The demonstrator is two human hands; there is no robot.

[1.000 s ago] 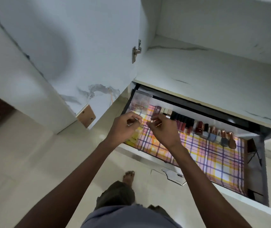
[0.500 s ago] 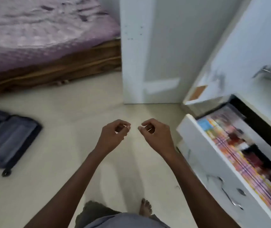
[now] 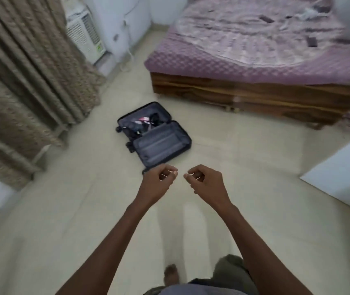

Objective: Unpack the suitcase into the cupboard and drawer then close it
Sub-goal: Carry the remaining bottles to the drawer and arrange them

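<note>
From the head camera we've got the suitcase [image 3: 154, 135] lying wide open on the pale floor [image 3: 84, 220], a bit ahead of us; the far half holds a jumble of dark and pinkish stuff we can't make out, the near half looks like bare grey lining. Our left hand [image 3: 159, 180] and right hand [image 3: 205, 180] hang just beside each other over the floor, near the case's front edge, fingers loosely curled and gripping nothing; a bed [image 3: 265, 50] with a purple cover sits off to the right, beige curtains [image 3: 21, 81] to the left, a white air cooler [image 3: 86, 37] behind them; everything's a bit blurry.
</note>
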